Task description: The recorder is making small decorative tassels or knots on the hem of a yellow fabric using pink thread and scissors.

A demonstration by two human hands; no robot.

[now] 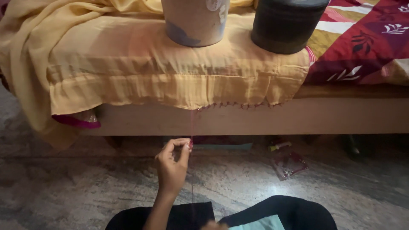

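1. Where the head view looks down past the person's knees, one hand (172, 166) is raised in the middle of the frame, and by the way its forearm rises from the lower left I take it for the left hand.
2. Its thumb and forefinger, the fingers (186, 147), are pressed together on a thin pink-red thread (191, 123), with perhaps a small needle between them; that part is too small to tell.
3. From the pinch, the thread runs almost straight up to the hem of a pale yellow gauzy cloth (170, 72) draped over the edge of a wooden bed (341, 117). Its long axis is vertical, so the hem lies directly above the fingers.
4. To the right of that spot, a row of small pink stitches (238, 104) follows the hem.
5. A fainter length of thread drops from the pinch towards the lap, where the tips of the other hand (214, 225) show at the bottom edge. How its fingers stand I cannot tell.
6. The raised hand is clearly nearer the hem; the other hand is well below it.
7. On the bed, holding the cloth down, stand a pale grey round pot (196, 21) and a dark round container (287, 25), beside a red patterned bedspread (366, 42).
8. Under the bed, a small packet (289, 164) lies on the mottled stone floor (85, 183).
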